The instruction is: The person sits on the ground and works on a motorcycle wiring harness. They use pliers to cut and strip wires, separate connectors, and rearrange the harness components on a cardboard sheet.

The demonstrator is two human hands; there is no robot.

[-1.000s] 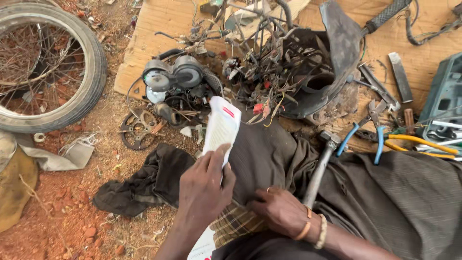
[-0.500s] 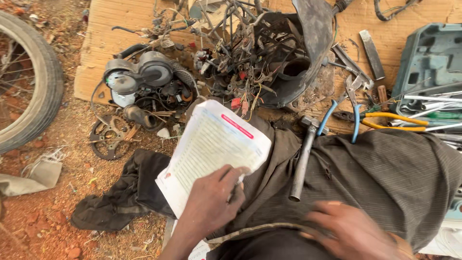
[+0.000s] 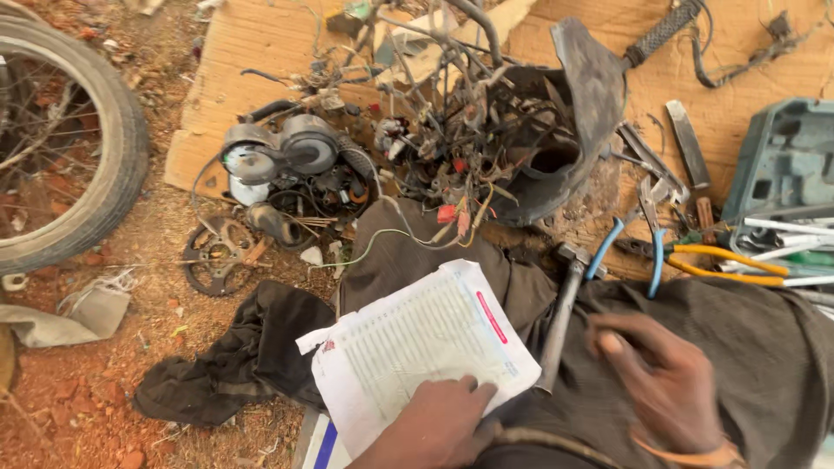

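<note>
The left hand presses down on the near edge of a printed paper form, fingers flat and together on the sheet, pinning it open against the lap. A second ago the sheet stood folded and nearly edge-on under that hand; now it lies spread flat and face up, its lined table and a red strip along one side readable as shapes, so the page has been opened out for looking at. The right hand has come off the lap's middle and hovers over the dark trouser cloth to the right, fingers loosely curled and holding nothing that can be seen. Between the two hands a hammer lies across the lap, head away from the person, untouched.

Beyond the knees, on the red dirt ground, sit a tangle of wires and engine parts, a pair of round gauges, a black rag, a wheel with its tyre cut off at the left edge, blue-handled pliers and yellow-handled pliers on the cardboard sheet.

The right hand is blurred, so its fingertips are hard to read. The form's near corner hides under the left hand, and a second sheet below it is cropped by the bottom edge.
</note>
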